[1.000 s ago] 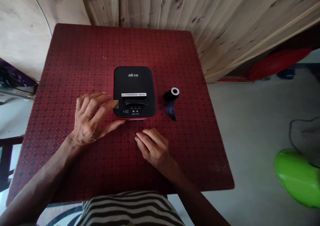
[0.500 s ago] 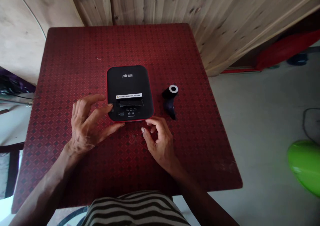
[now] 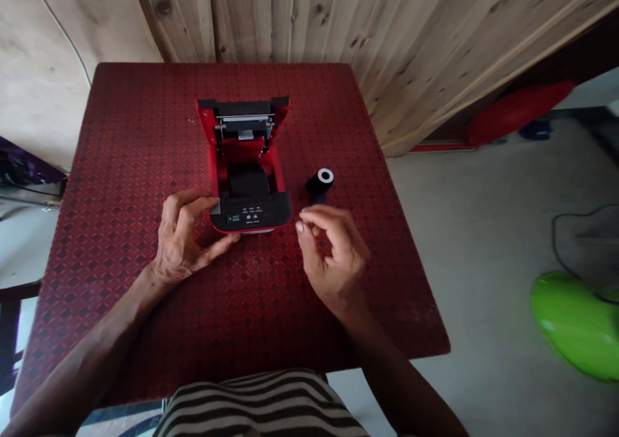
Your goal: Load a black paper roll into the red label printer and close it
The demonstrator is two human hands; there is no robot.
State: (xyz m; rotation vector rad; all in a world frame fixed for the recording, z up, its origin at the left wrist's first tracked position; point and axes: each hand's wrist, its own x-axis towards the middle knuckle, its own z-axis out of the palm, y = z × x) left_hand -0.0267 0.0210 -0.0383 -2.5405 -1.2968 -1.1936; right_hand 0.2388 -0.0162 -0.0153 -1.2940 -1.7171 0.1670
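Note:
A red and black receipt printer [image 3: 264,214] sits on the table with its lid [image 3: 242,109] raised upright at the back. Its red inner compartment lies exposed, and a dark strip shows inside. My left hand [image 3: 178,234] grips the printer's front left corner, a finger on the grey latch [image 3: 215,206] and the thumb at the front edge. My right hand [image 3: 336,247] hovers off the front right corner, fingers loosely curled and thumb tip slightly apart from the index finger, holding nothing. Just beyond it stands a black roll [image 3: 320,180] with a white end, partly hidden below.
The table [image 3: 145,115] has a dark red patterned top. Wooden plank walls [image 3: 271,18] rise behind it. On the floor at the right are a bright green rounded object [image 3: 575,324] and a dark cable [image 3: 556,243].
The printer lid has swung up from closed to upright. My right hand has moved right, away from the printer's front edge. My left hand stays on the corner, and the view has shifted slightly.

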